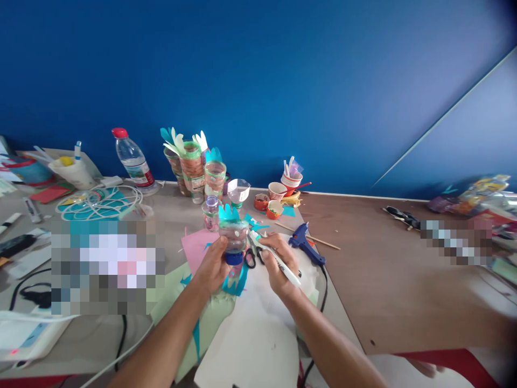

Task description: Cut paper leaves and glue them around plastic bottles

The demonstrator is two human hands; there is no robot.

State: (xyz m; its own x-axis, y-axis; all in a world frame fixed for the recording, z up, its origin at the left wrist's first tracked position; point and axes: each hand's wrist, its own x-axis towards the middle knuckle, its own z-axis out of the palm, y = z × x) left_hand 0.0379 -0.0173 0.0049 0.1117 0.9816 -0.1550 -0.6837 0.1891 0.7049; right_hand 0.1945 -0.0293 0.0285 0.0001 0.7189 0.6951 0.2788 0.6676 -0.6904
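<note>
My left hand (215, 264) is closed around the cut-off top of a clear plastic bottle (235, 233). It is held cap-down, with a blue screw cap (233, 258) below and teal paper petals (229, 212) at its upper rim. In my right hand (278, 264) is a white marker (288, 272), gripped like a pen with its greenish tip close to the bottle piece's right side. Whether the tip touches it, I cannot tell. Scissors with black handles (250, 258) lie between my hands, partly hidden. White paper (258, 339) and teal scraps (241, 283) lie beneath.
A blue glue gun (304, 242) with a cord lies right of my hand, near a wooden stick (329, 243). Behind stand decorated bottle cups (191, 167), small paper cups (275, 209) and a red-capped bottle (133, 161). Coiled white cable (100, 203) lies left. A blue wall (258, 97) closes the back.
</note>
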